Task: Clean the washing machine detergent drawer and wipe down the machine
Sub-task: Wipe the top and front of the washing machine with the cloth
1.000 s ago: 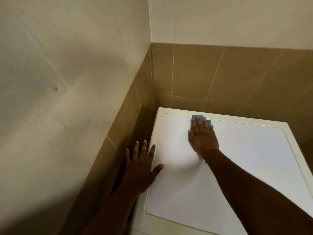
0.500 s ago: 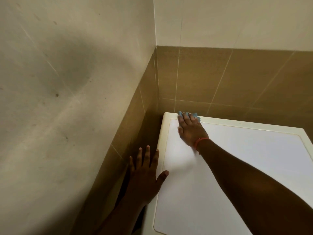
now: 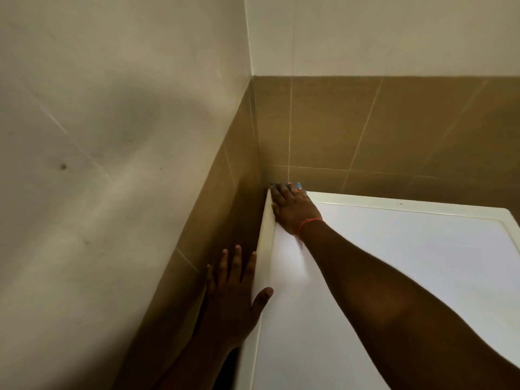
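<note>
Risk here: cloth (image 3: 289,186) jammed into the far left corner of the machine top (image 3: 394,263), likely to snag on the raised rim or slip into the gap by the tiled wall (image 3: 365,130) if pushed further, and likely to miss grime along the rim. Right hand (image 3: 295,211) flat on the cloth, fingers (image 3: 284,192) straight and pressing, only a blue edge visible beyond the tips. Left hand (image 3: 233,302) spread open, bracing on the machine's left edge, thumb on the top, holding nothing; drawer out of view.
</note>
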Tool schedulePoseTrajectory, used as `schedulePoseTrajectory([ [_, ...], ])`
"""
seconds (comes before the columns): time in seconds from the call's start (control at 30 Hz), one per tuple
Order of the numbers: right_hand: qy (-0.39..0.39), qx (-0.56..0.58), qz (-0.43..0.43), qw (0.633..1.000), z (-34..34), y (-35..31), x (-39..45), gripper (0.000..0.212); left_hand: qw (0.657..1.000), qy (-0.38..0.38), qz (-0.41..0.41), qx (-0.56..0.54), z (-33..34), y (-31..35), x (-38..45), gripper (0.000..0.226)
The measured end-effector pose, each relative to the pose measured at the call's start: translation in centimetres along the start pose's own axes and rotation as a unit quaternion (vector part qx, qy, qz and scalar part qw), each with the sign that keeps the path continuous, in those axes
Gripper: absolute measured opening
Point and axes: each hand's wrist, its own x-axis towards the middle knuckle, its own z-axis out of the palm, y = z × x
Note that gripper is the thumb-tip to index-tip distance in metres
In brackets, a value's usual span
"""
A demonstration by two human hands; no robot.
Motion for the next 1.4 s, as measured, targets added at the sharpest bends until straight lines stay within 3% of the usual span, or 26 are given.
schedulePoseTrajectory([
  [0.3, 0.065, 0.009, 0.212, 0.975, -0.4, 10.9, -6.6, 0.068, 1.000, -0.016, -0.002, -0.005, 0.4, 2.5, 0.8, 0.079],
  [0.4, 0.067, 0.018, 0.253, 0.965, -0.4, 10.2, -6.7, 0.068, 1.000, -0.019, -0.006, -0.007, 0.4, 3.1, 0.7, 0.078],
  [0.47, 0.058, 0.025, 0.228, 0.972, -0.1, 7.7, -5.8, 0.067, 1.000, -0.019, -0.010, -0.009, 0.3, 3.3, 0.8, 0.077],
  [0.63, 0.007, 0.033, 0.028, 0.999, 0.7, -1.1, -2.8, 0.057, 1.000, -0.020, -0.021, -0.010, 0.2, 3.1, 0.5, 0.075],
  [0.73, -0.004, 0.026, -0.010, 1.000, 0.4, -2.3, -0.5, 0.056, 0.999, -0.016, -0.028, -0.013, 0.3, 2.7, -0.2, 0.075],
  [0.9, -0.008, 0.052, 0.012, 0.999, 0.3, -3.5, -1.2, 0.058, 0.999, -0.011, -0.048, -0.006, 0.3, 2.2, -0.5, 0.077],
  [1.03, -0.007, 0.036, -0.118, 0.992, 1.2, -4.9, -6.5, 0.062, 0.998, -0.013, -0.061, -0.010, 0.2, 1.6, -0.6, 0.076],
  [1.07, -0.001, 0.034, -0.114, 0.993, 1.1, -4.0, -6.7, 0.059, 0.998, -0.014, -0.059, -0.006, 0.3, 1.4, -0.6, 0.076],
  [1.2, 0.047, 0.040, 0.085, 0.995, 1.0, -2.3, -7.7, 0.059, 0.998, -0.010, -0.066, -0.004, 0.3, 0.8, -0.5, 0.075],
  [1.33, 0.002, 0.022, -0.022, 1.000, 1.2, -1.7, -10.0, 0.062, 0.998, -0.008, -0.061, -0.010, 0.4, 0.9, -0.4, 0.074],
  [1.4, 0.042, 0.022, 0.049, 0.998, 0.9, 0.8, -9.9, 0.063, 0.998, -0.004, -0.058, -0.012, 0.5, 0.9, -0.4, 0.074],
])
